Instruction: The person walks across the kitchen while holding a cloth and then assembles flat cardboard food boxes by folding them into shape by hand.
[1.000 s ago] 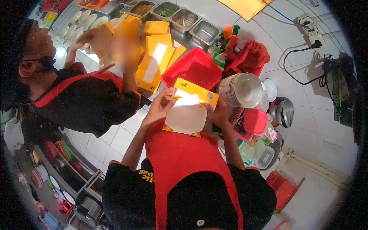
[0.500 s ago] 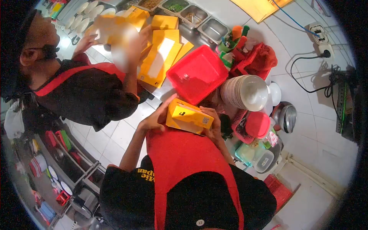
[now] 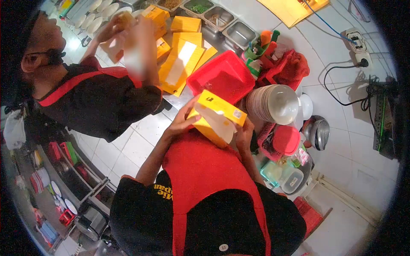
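A yellow cardboard food box is held in front of my red apron, tilted, with a pale inner flap showing on the side toward me. My left hand grips its left end, the thumb lying on the flap. At the right end my right hand has its fingers closed on the box; part of those fingers is hidden. Just beyond the box is a red plastic tray. Flat yellow cardboard sheets lie left of the tray.
At the left, a co-worker in a red apron handles a box. Stacked white bowls stand to my right, near a pink-lidded container. Metal food pans line the back. A cable hangs on the right wall.
The box has been raised and turned in my hands, so its pale inner flap now shows. Beside me, the co-worker's hands and box have moved.
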A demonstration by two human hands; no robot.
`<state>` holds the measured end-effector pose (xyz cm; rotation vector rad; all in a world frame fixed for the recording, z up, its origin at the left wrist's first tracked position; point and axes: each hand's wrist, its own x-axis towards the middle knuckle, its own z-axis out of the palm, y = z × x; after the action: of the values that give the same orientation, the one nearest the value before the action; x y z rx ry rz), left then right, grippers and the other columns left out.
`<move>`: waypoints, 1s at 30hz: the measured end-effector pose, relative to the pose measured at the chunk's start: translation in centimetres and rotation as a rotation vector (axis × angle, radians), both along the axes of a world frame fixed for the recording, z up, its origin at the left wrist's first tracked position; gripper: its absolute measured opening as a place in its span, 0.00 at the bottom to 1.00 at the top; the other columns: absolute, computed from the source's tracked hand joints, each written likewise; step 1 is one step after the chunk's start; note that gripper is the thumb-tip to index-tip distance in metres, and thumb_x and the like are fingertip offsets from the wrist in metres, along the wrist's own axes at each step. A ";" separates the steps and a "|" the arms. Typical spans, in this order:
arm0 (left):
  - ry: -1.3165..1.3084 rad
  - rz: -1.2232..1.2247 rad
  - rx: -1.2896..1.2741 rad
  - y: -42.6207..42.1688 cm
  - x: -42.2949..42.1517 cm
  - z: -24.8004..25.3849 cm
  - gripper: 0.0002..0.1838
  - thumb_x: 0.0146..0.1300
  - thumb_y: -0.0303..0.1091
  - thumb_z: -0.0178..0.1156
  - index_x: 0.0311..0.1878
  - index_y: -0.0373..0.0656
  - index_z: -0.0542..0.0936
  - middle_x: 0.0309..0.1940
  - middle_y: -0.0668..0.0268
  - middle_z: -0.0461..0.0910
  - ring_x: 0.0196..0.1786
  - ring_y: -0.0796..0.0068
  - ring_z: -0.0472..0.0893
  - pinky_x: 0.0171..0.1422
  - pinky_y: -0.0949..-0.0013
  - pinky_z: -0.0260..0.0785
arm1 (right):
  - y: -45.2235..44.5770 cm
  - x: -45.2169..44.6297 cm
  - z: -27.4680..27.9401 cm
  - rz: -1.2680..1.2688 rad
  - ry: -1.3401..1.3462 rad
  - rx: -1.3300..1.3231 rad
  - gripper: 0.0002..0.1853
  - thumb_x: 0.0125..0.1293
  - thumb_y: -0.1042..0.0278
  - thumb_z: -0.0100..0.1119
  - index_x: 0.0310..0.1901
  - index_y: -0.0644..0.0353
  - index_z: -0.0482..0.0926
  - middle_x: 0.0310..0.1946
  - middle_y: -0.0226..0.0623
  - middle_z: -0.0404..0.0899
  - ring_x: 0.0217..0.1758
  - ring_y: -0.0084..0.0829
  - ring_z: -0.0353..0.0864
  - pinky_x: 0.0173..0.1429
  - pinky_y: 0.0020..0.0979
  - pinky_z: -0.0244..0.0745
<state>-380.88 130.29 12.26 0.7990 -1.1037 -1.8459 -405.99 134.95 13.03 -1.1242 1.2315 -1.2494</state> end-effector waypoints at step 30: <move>0.096 0.437 0.416 -4.3 -1.3 -3.6 0.28 0.75 0.51 0.50 0.63 0.36 0.72 0.54 0.61 0.80 0.56 0.71 0.81 0.57 0.66 0.75 | -5.4 5.7 3.4 0.269 0.234 -0.277 0.55 0.41 0.74 0.84 0.71 0.68 0.58 0.64 0.46 0.72 0.68 0.36 0.73 0.72 0.38 0.70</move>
<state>-382.16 126.01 8.61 1.0781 -0.4348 -1.7267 -400.31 129.55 16.45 -1.6194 1.0511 -1.1265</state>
